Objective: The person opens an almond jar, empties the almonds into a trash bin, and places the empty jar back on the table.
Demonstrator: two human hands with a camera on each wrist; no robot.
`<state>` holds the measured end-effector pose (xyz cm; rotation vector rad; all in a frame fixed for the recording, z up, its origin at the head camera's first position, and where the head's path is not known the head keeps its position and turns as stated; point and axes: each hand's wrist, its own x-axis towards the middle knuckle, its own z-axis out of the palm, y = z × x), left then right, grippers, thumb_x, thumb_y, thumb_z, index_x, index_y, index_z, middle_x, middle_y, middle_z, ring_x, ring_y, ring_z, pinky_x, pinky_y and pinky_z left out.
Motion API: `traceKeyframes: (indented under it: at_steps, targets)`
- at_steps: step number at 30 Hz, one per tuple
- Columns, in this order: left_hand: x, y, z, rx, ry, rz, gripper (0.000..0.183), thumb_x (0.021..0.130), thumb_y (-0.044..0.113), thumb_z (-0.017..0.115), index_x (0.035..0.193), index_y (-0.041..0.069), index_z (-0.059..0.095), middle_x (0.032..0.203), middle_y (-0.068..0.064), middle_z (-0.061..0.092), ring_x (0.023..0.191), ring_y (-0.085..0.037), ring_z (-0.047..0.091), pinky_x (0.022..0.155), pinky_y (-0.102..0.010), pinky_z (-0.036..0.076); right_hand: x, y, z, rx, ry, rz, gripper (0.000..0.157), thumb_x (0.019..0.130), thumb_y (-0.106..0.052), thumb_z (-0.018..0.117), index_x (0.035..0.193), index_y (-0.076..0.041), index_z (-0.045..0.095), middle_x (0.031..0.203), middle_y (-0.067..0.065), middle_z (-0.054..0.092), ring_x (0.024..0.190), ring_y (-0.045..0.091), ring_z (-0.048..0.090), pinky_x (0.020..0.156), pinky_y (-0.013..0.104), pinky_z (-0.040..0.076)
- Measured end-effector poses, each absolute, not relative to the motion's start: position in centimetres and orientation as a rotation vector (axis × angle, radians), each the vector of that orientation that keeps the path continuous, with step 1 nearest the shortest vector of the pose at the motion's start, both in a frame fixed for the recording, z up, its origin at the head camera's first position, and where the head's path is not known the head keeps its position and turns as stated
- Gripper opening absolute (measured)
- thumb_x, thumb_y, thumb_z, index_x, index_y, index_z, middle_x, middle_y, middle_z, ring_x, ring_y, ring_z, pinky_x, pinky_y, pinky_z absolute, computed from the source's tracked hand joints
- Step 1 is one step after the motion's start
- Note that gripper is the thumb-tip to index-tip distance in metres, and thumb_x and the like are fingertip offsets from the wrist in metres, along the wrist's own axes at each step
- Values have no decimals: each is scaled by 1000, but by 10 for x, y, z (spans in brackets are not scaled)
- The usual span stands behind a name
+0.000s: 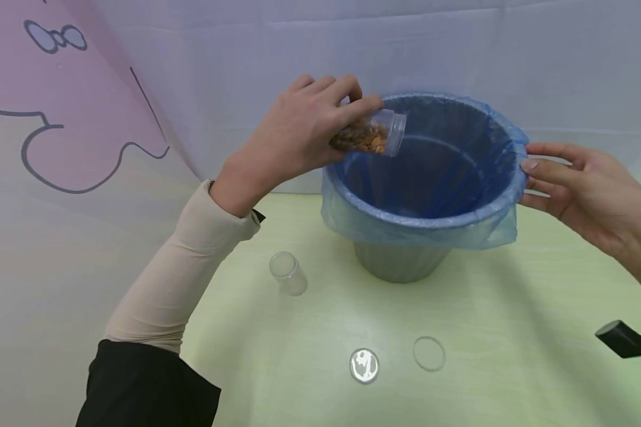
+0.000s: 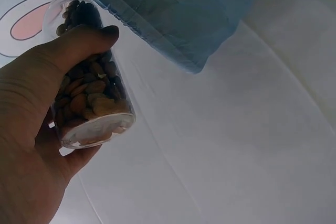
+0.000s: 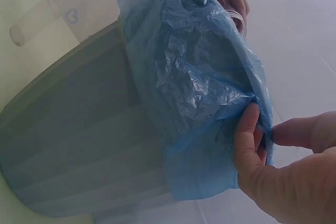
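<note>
My left hand (image 1: 304, 124) grips a clear jar (image 2: 94, 90) of almonds and holds it tilted on its side. The jar's uncapped mouth is at the left rim of a grey trash bin (image 1: 403, 261), facing inward. A blue trash bag (image 1: 347, 216) lines the bin and folds down over its rim. Nuts remain inside the jar in both the head and left wrist views. At the bin's right side, my right hand (image 1: 593, 190) pinches the bag at the rim between thumb and fingers, seen closely in the right wrist view. The bin's bottom inside is hidden from the head view.
A second clear jar (image 1: 289, 274) stands uncapped on the pale green table (image 1: 299, 367), left of the bin. Nearer the front lie a shiny round lid (image 1: 364, 365) and a thin clear ring (image 1: 429, 337). A white cloth (image 1: 235, 71) hangs behind the bin.
</note>
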<state>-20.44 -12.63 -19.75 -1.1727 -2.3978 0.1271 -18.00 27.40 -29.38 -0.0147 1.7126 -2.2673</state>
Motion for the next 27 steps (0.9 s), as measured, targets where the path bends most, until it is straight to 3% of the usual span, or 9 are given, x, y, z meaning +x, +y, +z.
traceKeyframes:
  at_steps: [8, 16, 27]
  targets:
    - [-204, -127, -199, -1175, -2389, 148, 58, 91, 27, 82, 144, 22, 59, 125, -10, 64, 115, -32, 63, 97, -51, 51, -180, 275, -294, -25, 1690, -2288, 44, 107, 0, 51, 146, -12, 37, 127, -2, 64, 97, 17, 72, 76, 32, 63]
    - [-206, -128, -206, -1185, -2339, 164, 49, 95, 23, 77, 141, 24, 62, 121, -8, 64, 105, -31, 64, 88, -47, 51, -181, 274, -294, -37, 1706, -2286, 43, 107, 0, 52, 146, -11, 37, 125, -1, 64, 95, 17, 72, 76, 32, 63]
    - [-204, -128, -209, -1182, -2373, 182, 53, 93, 24, 80, 143, 24, 61, 125, -8, 63, 110, -32, 63, 90, -48, 50, -182, 273, -294, -34, 1717, -2288, 41, 106, 0, 53, 143, -11, 40, 122, -1, 66, 94, 17, 73, 75, 32, 63]
